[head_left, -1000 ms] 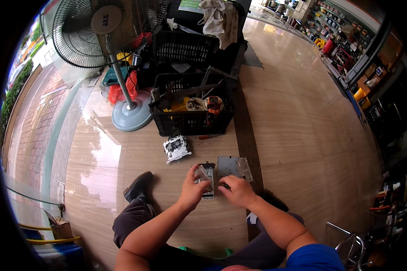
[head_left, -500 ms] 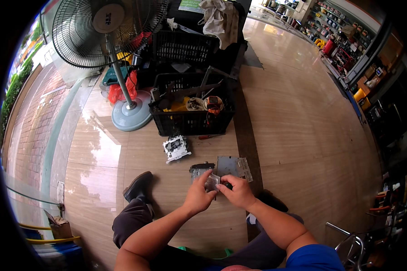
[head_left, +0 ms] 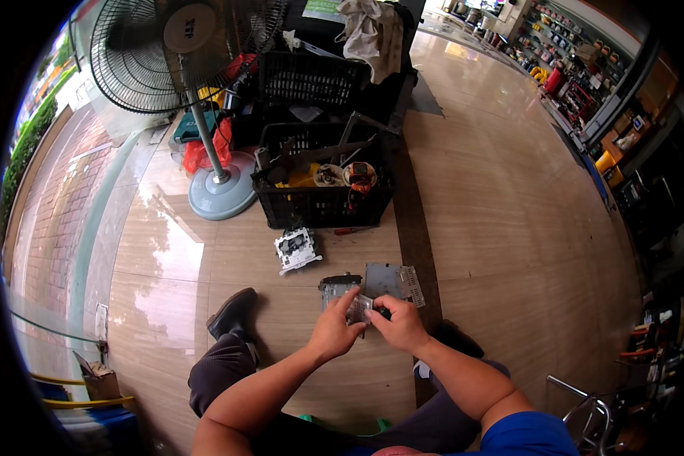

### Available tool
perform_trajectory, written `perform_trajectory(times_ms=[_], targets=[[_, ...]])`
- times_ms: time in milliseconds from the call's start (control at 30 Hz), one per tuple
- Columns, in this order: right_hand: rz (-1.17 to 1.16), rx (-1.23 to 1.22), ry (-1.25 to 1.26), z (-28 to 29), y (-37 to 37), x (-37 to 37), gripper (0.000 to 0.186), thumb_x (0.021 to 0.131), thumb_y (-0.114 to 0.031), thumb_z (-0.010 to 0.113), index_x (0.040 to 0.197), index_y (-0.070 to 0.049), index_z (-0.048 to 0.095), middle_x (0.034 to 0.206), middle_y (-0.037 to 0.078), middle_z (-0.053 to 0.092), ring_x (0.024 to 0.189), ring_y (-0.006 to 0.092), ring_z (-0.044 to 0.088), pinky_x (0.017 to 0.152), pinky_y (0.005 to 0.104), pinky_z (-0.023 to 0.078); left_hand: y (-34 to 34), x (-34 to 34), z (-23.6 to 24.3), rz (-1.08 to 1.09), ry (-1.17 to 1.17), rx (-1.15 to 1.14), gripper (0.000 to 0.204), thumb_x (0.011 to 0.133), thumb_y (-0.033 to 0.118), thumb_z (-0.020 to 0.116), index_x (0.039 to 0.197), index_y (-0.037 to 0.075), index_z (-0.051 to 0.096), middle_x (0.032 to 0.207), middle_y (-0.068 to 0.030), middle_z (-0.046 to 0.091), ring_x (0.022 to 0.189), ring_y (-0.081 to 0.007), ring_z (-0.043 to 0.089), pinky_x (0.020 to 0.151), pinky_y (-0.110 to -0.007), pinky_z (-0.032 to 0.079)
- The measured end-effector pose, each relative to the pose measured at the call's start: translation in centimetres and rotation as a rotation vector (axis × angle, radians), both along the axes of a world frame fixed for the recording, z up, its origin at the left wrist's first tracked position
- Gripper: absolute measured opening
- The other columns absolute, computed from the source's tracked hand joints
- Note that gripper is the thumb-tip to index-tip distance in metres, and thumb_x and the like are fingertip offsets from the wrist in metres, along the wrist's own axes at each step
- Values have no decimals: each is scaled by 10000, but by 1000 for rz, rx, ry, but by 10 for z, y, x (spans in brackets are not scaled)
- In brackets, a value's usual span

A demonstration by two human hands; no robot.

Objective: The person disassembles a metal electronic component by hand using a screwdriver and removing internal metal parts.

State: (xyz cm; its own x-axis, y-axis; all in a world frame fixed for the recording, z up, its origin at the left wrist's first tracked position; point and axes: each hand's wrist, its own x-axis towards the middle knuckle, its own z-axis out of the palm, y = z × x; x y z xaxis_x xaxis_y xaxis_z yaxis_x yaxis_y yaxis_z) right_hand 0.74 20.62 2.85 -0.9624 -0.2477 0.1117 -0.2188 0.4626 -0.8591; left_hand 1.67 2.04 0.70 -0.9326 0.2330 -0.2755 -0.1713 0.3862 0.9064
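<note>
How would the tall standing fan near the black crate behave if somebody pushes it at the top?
The standing fan would probably tip rather than slide: its wide wire head sits high on a thin pole. The round base looks broad and flat, so a light push should only rock it. The crate beside it might stop a fall that way.

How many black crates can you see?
2. One black crate full of tools sits on the floor beside the fan base; another black crate stands behind it, higher up. More may be hidden behind.
</note>
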Motion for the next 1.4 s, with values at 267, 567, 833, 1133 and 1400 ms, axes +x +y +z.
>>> perform_trajectory(times_ms=[267,567,833,1133,1400], targets=[[-36,38,-53,-2,0,1,222,880,-186,752,986,1,698,845,164,727,757,209,713,703,334,540,-2,-1,-23,-33,109,41,790,834,149,788,1530,153,416,1338,-266,570,1174,-402,614,979,-444,523],[-79,56,-122,2,1,1,224,895,-201,743,993,-4,699,806,143,713,706,155,657,678,318,526,-2,-3,-30,-9,-11,166,687,880,76,720,1507,131,446,1368,-249,569,1212,-387,601,999,-422,528],[-50,42,-98,-3,3,0,224,898,-201,738,998,-3,700,826,148,723,724,171,678,687,326,531,-1,-1,-31,-33,26,101,787,833,61,763,1532,115,404,1283,-198,625,1056,-288,659,891,-381,558],[-12,36,-54,-1,1,1,220,895,-191,737,995,-1,690,858,166,725,769,212,708,708,338,537,-2,-1,-31,-19,-9,136,834,780,140,811,1518,117,422,1374,-252,568,1168,-378,623,962,-419,539],[-26,43,-54,0,3,1,208,899,-184,733,985,-2,683,823,167,711,726,208,689,679,339,528,-4,-3,-25,-28,-32,122,784,820,112,793,1516,135,434,1376,-245,571,1178,-370,623,966,-407,543]])
